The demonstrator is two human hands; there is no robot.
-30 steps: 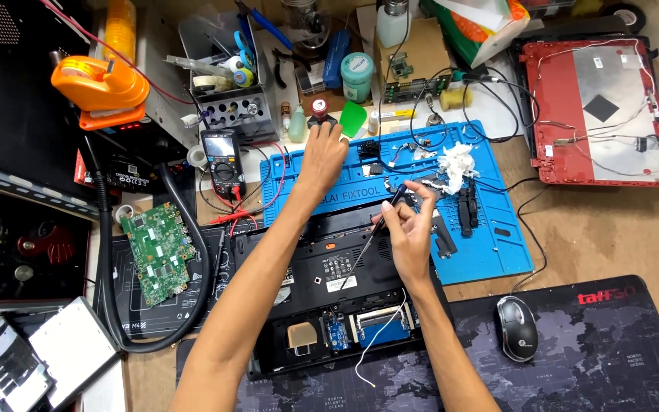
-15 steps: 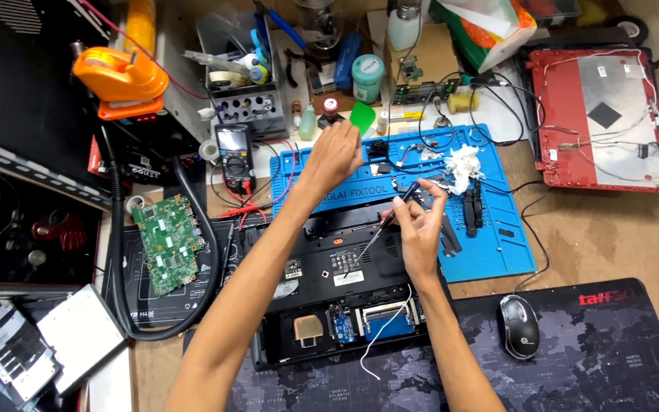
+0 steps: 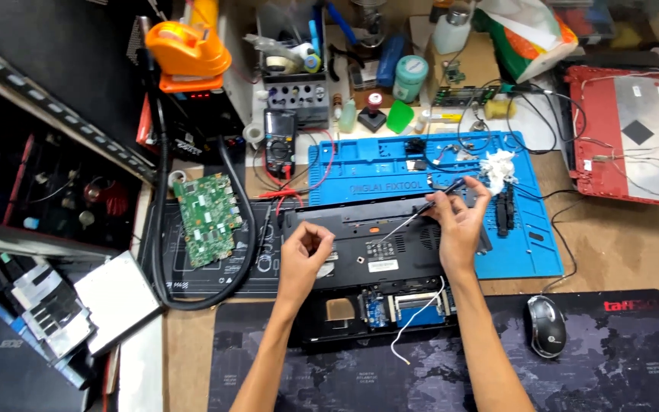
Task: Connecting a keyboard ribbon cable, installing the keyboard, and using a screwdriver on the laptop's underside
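The left hand (image 3: 303, 255) is over the left part of the opened black laptop base (image 3: 379, 263), which lies on the bench (image 3: 619, 244) with its underside up. Its fingers are curled inward and the fingertips are pressed together; maybe they pinch a very small part, but this is too small to tell. The right hand (image 3: 459, 221) is over the upper right part of the same base. Its grip pinches a thin dark tool (image 3: 421, 210), which is tilted, with the tip pointing down and left toward the base.

Behind the base lies a blue work mat (image 3: 528, 244), and a white crumpled tissue (image 3: 497, 169) is on it, just beside the right hand. A green circuit board (image 3: 206, 219) lies well apart on the left, inside the loop of a thick black hose (image 3: 158, 252). A multimeter (image 3: 279, 143) stands near the mat's left edge. A black mouse (image 3: 547, 326) rests on the dark desk pad (image 3: 619, 358) at the right. A red laptop lid (image 3: 631, 133) lies at the far right.
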